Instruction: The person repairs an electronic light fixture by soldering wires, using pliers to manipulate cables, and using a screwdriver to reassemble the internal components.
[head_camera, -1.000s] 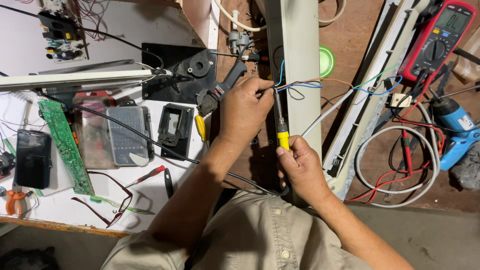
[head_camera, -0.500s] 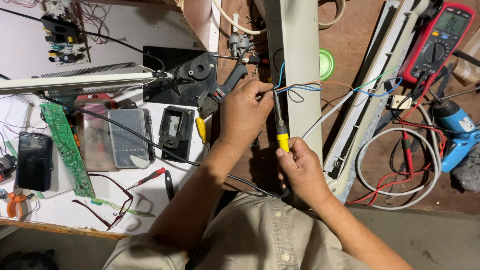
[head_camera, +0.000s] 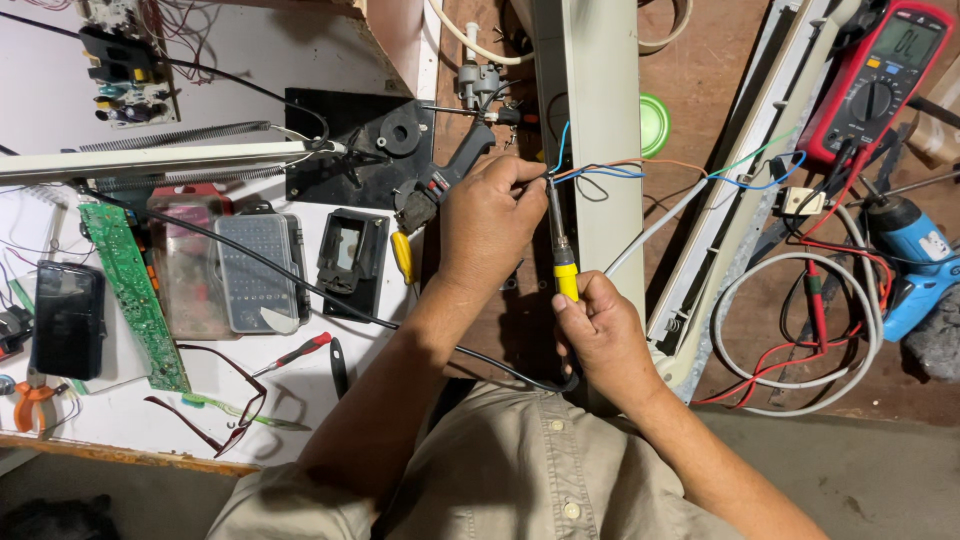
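Brown wooden bench (head_camera: 720, 60) carrying long pale fixture housing (head_camera: 590, 120), red multimeter (head_camera: 875, 85), blue drill (head_camera: 915, 260); white board (head_camera: 240, 70) over left edge bearing green circuit board (head_camera: 130, 295), phone (head_camera: 65, 320), bit case (head_camera: 255, 270).

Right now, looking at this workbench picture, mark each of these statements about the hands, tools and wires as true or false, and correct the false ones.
1. The right hand grips a yellow-handled soldering iron. True.
2. The left hand lies flat on the green circuit board. False: it pinches the blue and orange wires over the long pale housing; the board lies apart at the far left.
3. A red multimeter lies at the upper right. True.
4. The blue power drill lies beside the phone. False: it lies at the right edge, below the multimeter.
5. The iron's tip points towards the wires held by the left hand. True.
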